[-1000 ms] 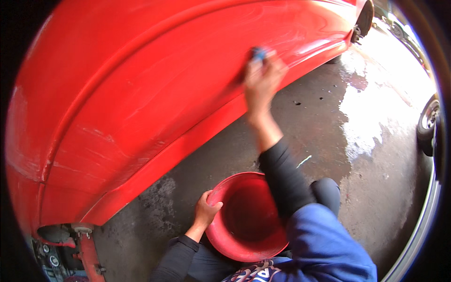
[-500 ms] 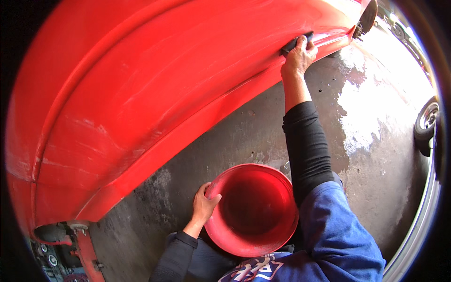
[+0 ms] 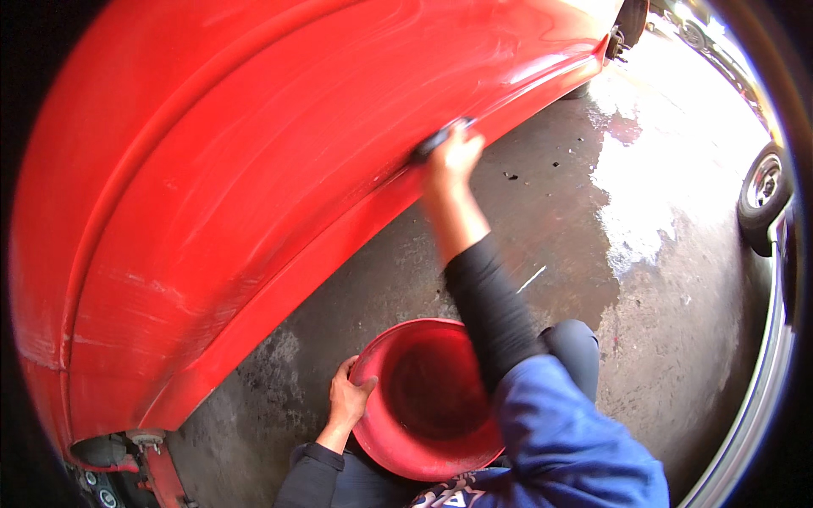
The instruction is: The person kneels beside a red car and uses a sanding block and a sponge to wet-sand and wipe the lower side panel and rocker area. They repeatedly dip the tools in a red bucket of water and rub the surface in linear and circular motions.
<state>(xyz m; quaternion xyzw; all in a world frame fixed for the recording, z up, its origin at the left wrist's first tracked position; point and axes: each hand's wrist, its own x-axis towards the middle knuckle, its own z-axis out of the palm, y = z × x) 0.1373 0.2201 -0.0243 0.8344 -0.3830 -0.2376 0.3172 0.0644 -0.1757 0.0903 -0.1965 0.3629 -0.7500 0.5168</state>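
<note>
A dark, flat block, perhaps a sanding block (image 3: 430, 144), is pressed against the lower side of a red car body panel (image 3: 279, 152). My right hand (image 3: 454, 161), blurred by motion, grips it from the near side. Pale smears and streaks run along the red paint. Close to my lap, my left hand (image 3: 347, 400) holds the left rim of a round red basin (image 3: 385, 449), thumb over the edge. The basin's inside looks dark, and my right arm covers part of its right side. What lies in it I cannot make out.
Grey concrete floor (image 3: 398, 271) with wet, glaring patches stretches to the right of the car. A wheel (image 3: 765, 190) of another vehicle stands at the far right. A red metal part (image 3: 161, 474) sits under the panel at lower left.
My right hand has slid the dark block along the panel, leftward and nearer to me. The basin and my left hand appear slightly lower and further left in view.
</note>
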